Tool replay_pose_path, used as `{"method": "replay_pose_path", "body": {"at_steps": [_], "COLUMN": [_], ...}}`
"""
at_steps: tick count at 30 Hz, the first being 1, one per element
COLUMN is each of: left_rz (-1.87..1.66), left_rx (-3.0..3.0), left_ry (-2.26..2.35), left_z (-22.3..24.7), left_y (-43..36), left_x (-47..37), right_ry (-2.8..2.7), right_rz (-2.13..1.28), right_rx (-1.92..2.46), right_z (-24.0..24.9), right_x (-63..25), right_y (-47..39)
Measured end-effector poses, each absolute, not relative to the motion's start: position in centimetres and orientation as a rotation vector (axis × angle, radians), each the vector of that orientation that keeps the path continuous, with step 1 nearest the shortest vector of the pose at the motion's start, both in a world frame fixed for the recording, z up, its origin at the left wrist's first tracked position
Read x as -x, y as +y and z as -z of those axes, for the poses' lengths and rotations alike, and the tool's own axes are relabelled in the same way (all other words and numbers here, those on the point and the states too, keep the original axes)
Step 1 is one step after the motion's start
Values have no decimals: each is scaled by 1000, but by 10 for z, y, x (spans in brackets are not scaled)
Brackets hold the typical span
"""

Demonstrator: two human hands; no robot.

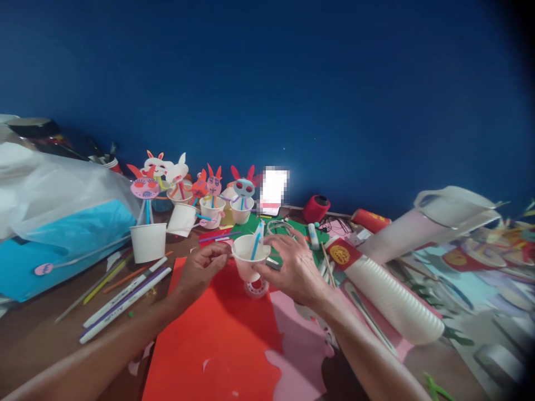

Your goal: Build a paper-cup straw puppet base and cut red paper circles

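Observation:
A white paper cup (pixel 246 268) stands upright, slightly tilted, above the red paper sheet (pixel 217 334). Inside it a blue and white straw-like strip (pixel 256 240) leans against the rim. My right hand (pixel 290 262) curls round the cup's right side, thumb low on the wall and fingers at the rim. At the cup's left edge is my left hand (pixel 207 264), its thumb and fingertips pinched together; whatever is between them is too small to make out. Just below the cup lies a roll of tape (pixel 256 287).
Behind on the left stand paper cups with rabbit-face figures (pixel 145 187). Markers (pixel 125 305) lie left of the red sheet. A stack of paper cups (pixel 393 301) and a pale pitcher (pixel 418 225) are on the right. A bright phone (pixel 273 189) leans against the blue wall.

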State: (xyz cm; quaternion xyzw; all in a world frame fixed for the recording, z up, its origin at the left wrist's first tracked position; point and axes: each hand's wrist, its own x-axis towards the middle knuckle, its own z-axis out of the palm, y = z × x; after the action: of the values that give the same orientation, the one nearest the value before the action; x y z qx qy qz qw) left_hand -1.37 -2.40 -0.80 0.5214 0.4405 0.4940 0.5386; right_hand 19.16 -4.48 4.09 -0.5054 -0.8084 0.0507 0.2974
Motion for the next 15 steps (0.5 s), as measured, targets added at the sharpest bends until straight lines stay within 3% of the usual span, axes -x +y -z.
{"method": "replay_pose_path", "body": {"at_steps": [15], "left_rz": [-1058], "left_rx": [-1136], "left_ry": [894], "left_z": [12], "left_y": [-19], "left_x": [23], "right_ry": [-2152], "right_rz": [-90], "right_rx": [1356], "right_z": [-41], "right_x": [-197], "right_y": [-39]}}
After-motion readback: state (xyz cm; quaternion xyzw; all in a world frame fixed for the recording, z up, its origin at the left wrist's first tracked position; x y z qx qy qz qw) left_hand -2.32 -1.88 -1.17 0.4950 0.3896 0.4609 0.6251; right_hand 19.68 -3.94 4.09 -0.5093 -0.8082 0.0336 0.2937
